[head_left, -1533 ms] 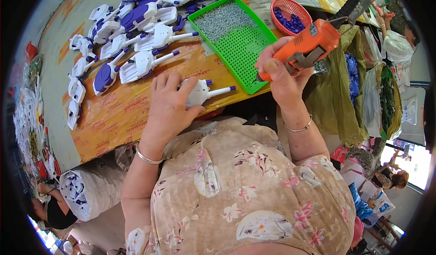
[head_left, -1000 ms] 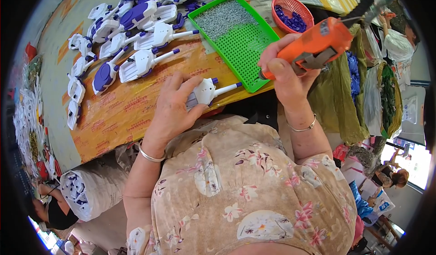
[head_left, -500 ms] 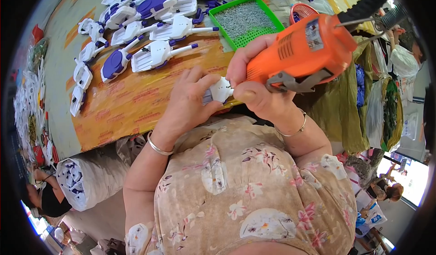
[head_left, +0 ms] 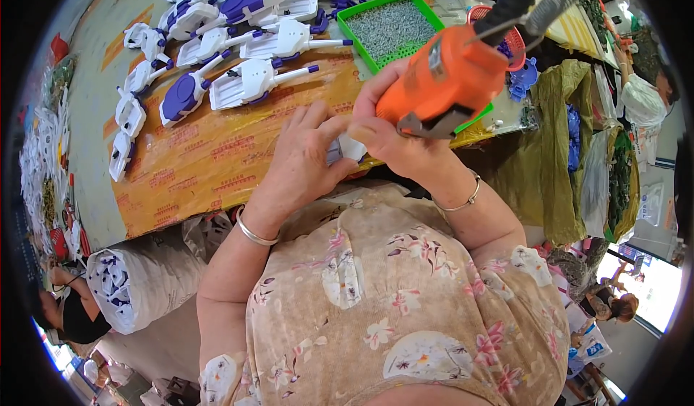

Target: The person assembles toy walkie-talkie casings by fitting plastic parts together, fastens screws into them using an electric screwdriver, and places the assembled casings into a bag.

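My left hand is closed around a small white plastic part near the table's front edge, its fingers curled over the top and the thumb below. My right hand grips an orange power screwdriver, with a metal clip on its side and a black coiled cord at its back end. The tool points down toward the white part. Its tip is hidden behind my right hand, so contact with the part cannot be seen. Beyond my left hand lies a white plastic housing with a purple-tipped stem.
Several white-and-purple housings cover the table's far left. A green tray of small metal screws sits beyond the screwdriver, with a red basket to its right. An olive cloth hangs at right. A white sack stands lower left.
The screwdriver's back end has swung left and become more upright. My right hand has shifted slightly left and now covers more of the white part. My left hand stays nearly still.
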Available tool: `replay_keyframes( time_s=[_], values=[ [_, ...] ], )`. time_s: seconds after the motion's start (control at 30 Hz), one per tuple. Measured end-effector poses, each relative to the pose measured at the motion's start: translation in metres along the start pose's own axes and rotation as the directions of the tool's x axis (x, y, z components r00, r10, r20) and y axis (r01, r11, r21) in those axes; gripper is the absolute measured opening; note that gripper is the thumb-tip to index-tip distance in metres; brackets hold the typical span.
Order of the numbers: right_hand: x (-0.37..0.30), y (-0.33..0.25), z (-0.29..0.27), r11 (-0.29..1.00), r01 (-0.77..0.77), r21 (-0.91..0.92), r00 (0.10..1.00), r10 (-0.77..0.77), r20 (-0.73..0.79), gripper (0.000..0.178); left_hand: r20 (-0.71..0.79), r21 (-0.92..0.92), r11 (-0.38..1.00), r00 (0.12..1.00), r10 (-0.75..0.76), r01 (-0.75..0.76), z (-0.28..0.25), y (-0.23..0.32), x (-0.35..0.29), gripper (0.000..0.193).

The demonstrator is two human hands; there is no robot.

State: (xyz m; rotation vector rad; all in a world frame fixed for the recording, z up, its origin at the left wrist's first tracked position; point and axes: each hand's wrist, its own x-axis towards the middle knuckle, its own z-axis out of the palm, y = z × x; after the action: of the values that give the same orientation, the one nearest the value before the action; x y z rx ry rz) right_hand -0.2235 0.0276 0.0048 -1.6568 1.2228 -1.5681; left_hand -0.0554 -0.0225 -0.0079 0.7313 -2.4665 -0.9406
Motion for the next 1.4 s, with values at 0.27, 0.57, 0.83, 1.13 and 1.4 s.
replay_keyframes(
  time_s=[0.27,0.57,0.83,1.13,1.4],
  values=[
    [0.014,-0.008,-0.004,0.998,0.011,0.054,0.991,-0.019,0.132,0.019,-0.036,-0.008,1.000,0.999,0.026,-0.026,0.006,-0.009,0.003,0.047],
    [-0.008,-0.011,0.006,0.912,-0.225,0.342,0.965,0.257,-0.052,0.026,-0.058,0.170,0.982,0.994,0.088,-0.077,-0.002,-0.008,-0.010,0.049],
    [0.009,-0.041,-0.011,0.860,0.009,0.509,0.988,0.071,-0.138,0.044,-0.211,0.320,0.902,0.949,-0.232,0.292,-0.077,-0.039,-0.062,0.049],
    [0.003,-0.043,-0.025,0.933,0.021,0.360,0.962,0.079,-0.262,0.035,-0.236,0.526,0.830,0.969,-0.070,0.188,-0.066,-0.073,0.008,0.056],
    [-0.001,-0.025,-0.064,0.982,0.040,0.183,0.929,0.030,-0.369,0.027,-0.093,0.315,0.949,0.994,0.052,-0.020,-0.025,-0.019,0.013,0.057]
  ],
)
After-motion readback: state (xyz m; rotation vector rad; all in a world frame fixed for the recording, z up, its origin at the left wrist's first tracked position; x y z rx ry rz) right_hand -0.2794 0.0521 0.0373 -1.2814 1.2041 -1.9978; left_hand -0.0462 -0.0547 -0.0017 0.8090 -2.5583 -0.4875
